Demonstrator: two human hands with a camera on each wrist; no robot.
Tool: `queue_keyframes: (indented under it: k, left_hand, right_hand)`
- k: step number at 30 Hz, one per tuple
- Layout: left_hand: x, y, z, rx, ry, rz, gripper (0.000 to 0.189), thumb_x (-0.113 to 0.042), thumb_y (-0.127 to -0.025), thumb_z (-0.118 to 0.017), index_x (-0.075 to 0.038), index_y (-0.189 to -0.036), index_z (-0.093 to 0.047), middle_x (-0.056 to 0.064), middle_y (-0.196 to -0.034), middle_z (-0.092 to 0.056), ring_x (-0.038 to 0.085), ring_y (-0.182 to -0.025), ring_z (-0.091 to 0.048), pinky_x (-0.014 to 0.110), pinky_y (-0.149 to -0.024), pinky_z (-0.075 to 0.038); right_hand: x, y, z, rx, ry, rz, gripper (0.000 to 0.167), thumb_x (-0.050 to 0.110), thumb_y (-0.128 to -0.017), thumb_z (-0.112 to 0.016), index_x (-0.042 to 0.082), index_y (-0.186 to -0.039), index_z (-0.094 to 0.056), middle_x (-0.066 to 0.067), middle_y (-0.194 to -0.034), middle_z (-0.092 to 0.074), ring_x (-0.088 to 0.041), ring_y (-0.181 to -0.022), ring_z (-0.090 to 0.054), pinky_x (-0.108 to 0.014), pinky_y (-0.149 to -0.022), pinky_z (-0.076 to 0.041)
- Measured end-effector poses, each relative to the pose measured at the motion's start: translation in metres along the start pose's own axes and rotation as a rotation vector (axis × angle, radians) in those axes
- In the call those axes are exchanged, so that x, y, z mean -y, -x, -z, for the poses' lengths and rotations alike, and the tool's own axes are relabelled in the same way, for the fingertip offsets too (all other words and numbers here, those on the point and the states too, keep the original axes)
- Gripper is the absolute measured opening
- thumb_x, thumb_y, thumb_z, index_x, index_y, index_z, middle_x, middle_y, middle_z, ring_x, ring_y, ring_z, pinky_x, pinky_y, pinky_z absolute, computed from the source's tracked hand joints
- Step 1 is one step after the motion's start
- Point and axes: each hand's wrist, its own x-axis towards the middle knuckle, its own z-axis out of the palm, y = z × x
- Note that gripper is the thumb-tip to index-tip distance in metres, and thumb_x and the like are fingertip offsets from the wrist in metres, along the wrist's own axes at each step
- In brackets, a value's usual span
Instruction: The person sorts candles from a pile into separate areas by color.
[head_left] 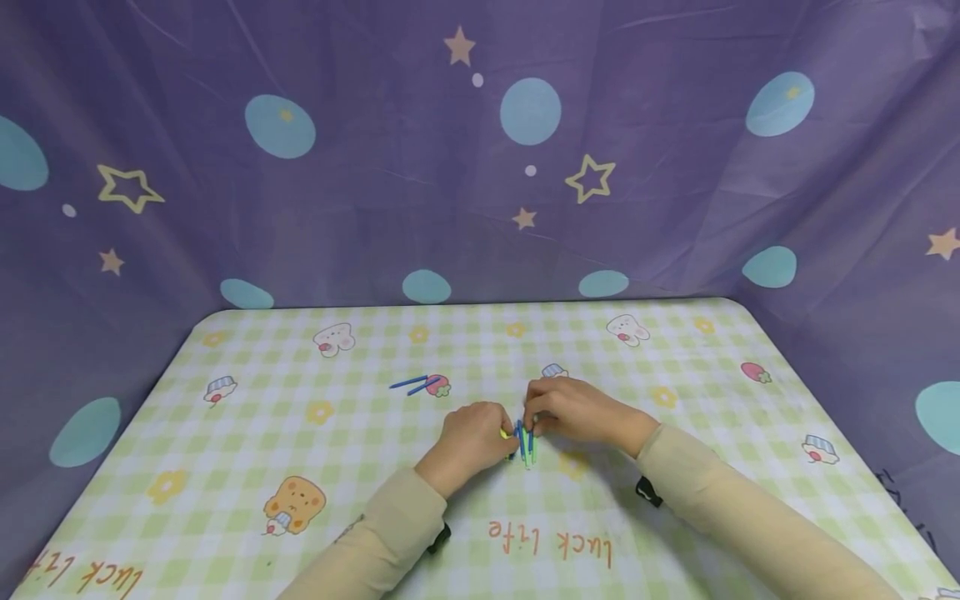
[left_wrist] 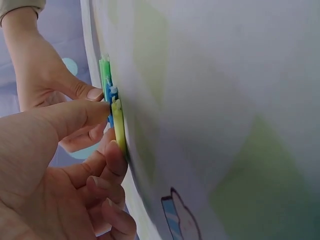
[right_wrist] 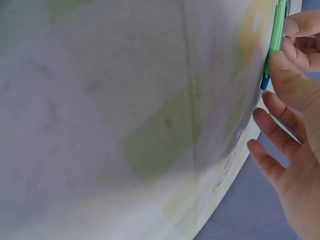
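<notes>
A small bundle of thin plastic sticks lies on the tablecloth between the two hands, with blue sticks (head_left: 521,435) and pale green sticks (head_left: 528,458) side by side. My left hand (head_left: 474,437) pinches the bundle's left side, its thumb and fingertips at a yellow stick (left_wrist: 119,127) and the blue ones beside it. From the other side, my right hand (head_left: 566,408) pinches the bundle, its thumb against a green stick (right_wrist: 276,37); a blue end (right_wrist: 265,82) sticks out below. The right hand's other fingers (right_wrist: 275,127) are spread apart. Fingers partly hide the sticks.
Two more blue sticks (head_left: 408,382) lie farther back, left of the hands, by a printed strawberry. The checked tablecloth (head_left: 360,450) covers the table up to a purple curtain (head_left: 480,242) behind and at the sides.
</notes>
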Motion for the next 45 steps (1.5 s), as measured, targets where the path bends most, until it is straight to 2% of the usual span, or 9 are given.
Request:
queue_keyframes:
  k: [6, 10, 14, 20, 25, 31, 34, 38, 45]
  left_hand:
    - [-0.001, -0.002, -0.001, -0.002, -0.003, -0.014, 0.026, -0.024, -0.083, -0.078, -0.019, -0.060, -0.067, -0.008, -0.067, -0.059, 0.010, -0.062, -0.051, 0.033, -0.057, -0.044]
    - [-0.001, -0.003, -0.001, -0.001, 0.007, -0.035, 0.044, -0.019, -0.082, -0.075, -0.019, -0.045, -0.053, -0.009, -0.048, -0.039, 0.010, -0.050, -0.038, 0.027, -0.047, -0.032]
    - [-0.001, -0.002, -0.001, -0.014, 0.026, -0.061, 0.054, -0.015, -0.081, -0.072, -0.020, -0.039, -0.038, -0.011, -0.041, -0.022, 0.010, -0.045, -0.027, 0.025, -0.044, -0.021]
    - [0.002, 0.001, -0.001, -0.016, 0.046, -0.062, 0.054, -0.013, -0.082, -0.070, -0.020, -0.039, -0.037, -0.011, -0.040, -0.020, 0.009, -0.042, -0.024, 0.023, -0.041, -0.018]
    - [0.003, 0.002, 0.000, -0.029, 0.036, -0.039, 0.045, -0.015, -0.084, -0.069, -0.018, -0.044, -0.048, -0.010, -0.043, -0.031, 0.009, -0.045, -0.033, 0.025, -0.044, -0.027]
    - [-0.001, 0.004, 0.003, -0.040, -0.002, -0.005, 0.010, -0.023, -0.087, -0.068, -0.019, -0.077, -0.066, -0.009, -0.068, -0.059, 0.014, -0.063, -0.056, 0.037, -0.062, -0.045]
    - [-0.002, 0.005, 0.008, -0.037, -0.017, 0.012, 0.008, -0.027, -0.089, -0.067, -0.019, -0.087, -0.068, -0.009, -0.070, -0.061, 0.017, -0.065, -0.058, 0.042, -0.066, -0.046]
    - [0.003, 0.006, 0.016, -0.048, -0.019, 0.008, 0.010, -0.026, -0.091, -0.066, -0.017, -0.092, -0.068, -0.010, -0.070, -0.060, 0.012, -0.062, -0.056, 0.039, -0.064, -0.045]
    - [0.026, 0.005, 0.031, -0.104, -0.054, 0.004, 0.009, -0.022, -0.091, -0.065, -0.016, -0.096, -0.068, -0.012, -0.070, -0.058, 0.007, -0.061, -0.053, 0.035, -0.062, -0.045]
  right_hand:
    - [0.002, -0.001, 0.001, 0.012, -0.006, 0.001, 0.012, 0.018, -0.080, -0.082, 0.020, -0.087, -0.073, 0.008, -0.095, -0.057, -0.010, -0.088, -0.057, -0.027, -0.082, -0.049]
    - [0.000, -0.003, -0.001, 0.007, -0.013, 0.010, 0.013, 0.016, -0.080, -0.082, 0.020, -0.084, -0.070, 0.008, -0.093, -0.056, -0.010, -0.085, -0.056, -0.026, -0.080, -0.047]
    - [-0.001, -0.003, -0.001, -0.004, -0.011, 0.009, 0.015, 0.016, -0.080, -0.082, 0.021, -0.081, -0.068, 0.008, -0.092, -0.055, -0.009, -0.083, -0.053, -0.027, -0.079, -0.046]
    - [0.000, 0.000, 0.000, -0.024, -0.022, 0.001, 0.014, 0.018, -0.082, -0.081, 0.021, -0.081, -0.068, 0.007, -0.091, -0.055, -0.009, -0.083, -0.052, -0.029, -0.079, -0.046]
    - [0.000, 0.003, 0.004, -0.035, -0.037, -0.010, 0.012, 0.020, -0.083, -0.080, 0.020, -0.085, -0.068, 0.008, -0.093, -0.057, -0.010, -0.086, -0.053, -0.029, -0.082, -0.047]
    - [-0.001, 0.008, 0.008, -0.050, -0.025, -0.003, 0.015, 0.020, -0.080, -0.081, 0.019, -0.084, -0.067, 0.009, -0.089, -0.057, -0.009, -0.083, -0.053, -0.028, -0.079, -0.047]
    - [-0.001, 0.009, 0.008, -0.050, -0.020, 0.004, 0.015, 0.021, -0.080, -0.081, 0.019, -0.085, -0.067, 0.009, -0.089, -0.058, -0.008, -0.083, -0.053, -0.028, -0.080, -0.047]
    - [-0.001, 0.010, 0.009, -0.041, -0.006, 0.001, 0.015, 0.023, -0.080, -0.081, 0.020, -0.085, -0.067, 0.010, -0.088, -0.058, -0.007, -0.083, -0.052, -0.028, -0.080, -0.047]
    - [0.002, 0.009, 0.009, -0.046, -0.011, -0.018, 0.014, 0.024, -0.081, -0.081, 0.020, -0.087, -0.069, 0.010, -0.089, -0.060, -0.007, -0.084, -0.052, -0.029, -0.080, -0.047]
